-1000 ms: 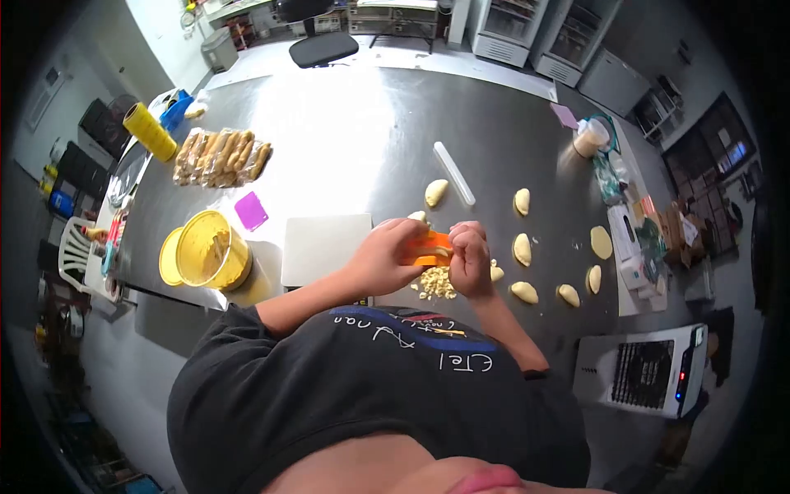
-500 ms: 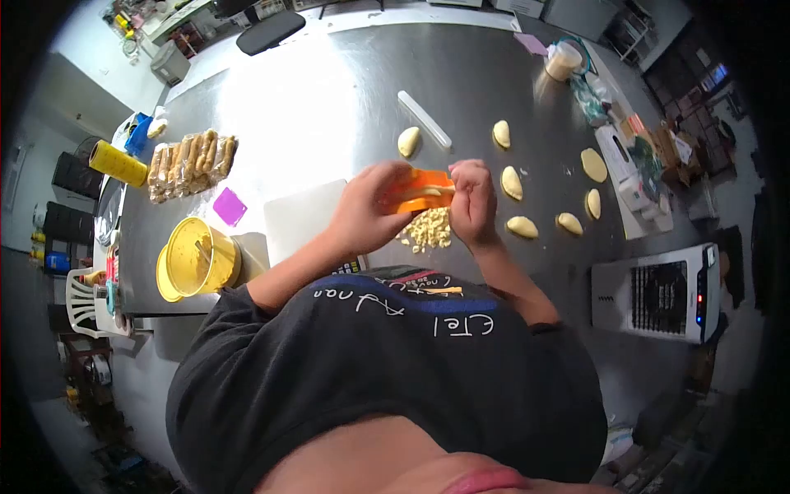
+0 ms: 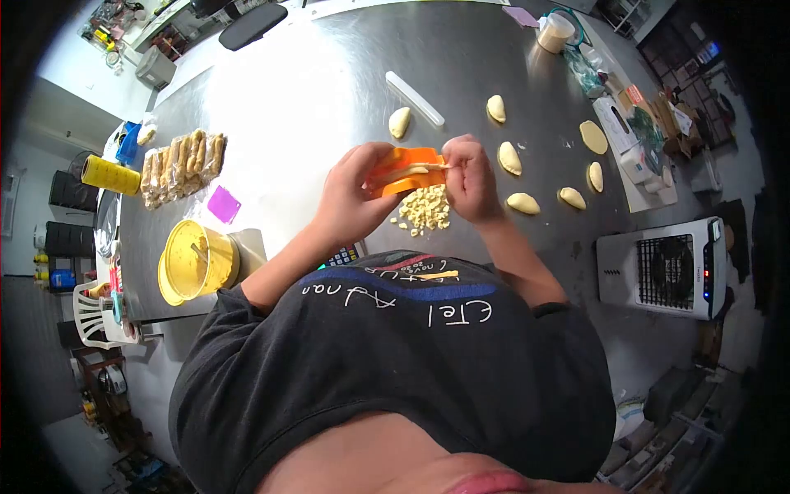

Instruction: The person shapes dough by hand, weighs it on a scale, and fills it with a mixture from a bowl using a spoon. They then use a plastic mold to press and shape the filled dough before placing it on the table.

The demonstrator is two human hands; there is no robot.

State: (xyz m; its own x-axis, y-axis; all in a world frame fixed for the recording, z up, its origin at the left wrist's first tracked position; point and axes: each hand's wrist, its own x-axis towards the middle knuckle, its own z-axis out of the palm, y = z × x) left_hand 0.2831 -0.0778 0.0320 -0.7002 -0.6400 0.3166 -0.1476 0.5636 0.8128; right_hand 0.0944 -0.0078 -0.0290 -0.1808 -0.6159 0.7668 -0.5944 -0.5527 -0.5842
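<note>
Since a moment ago your view dropped closer; both hands, left hand (image 3: 350, 193) and right hand (image 3: 471, 177), grip the orange press (image 3: 405, 171) above the dough scraps (image 3: 424, 209)

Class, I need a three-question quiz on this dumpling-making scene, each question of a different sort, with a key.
1. True or false: both hands hold the orange press.
2. The pile of dough scraps lies: A) inside the yellow tub, B) on the table below the press, C) on the bag of rolls.
3. Fill in: the folded dumplings lie mostly to the person's ____ side.

Key: 1 true, left hand and right hand; 2 B; 3 right.
</note>
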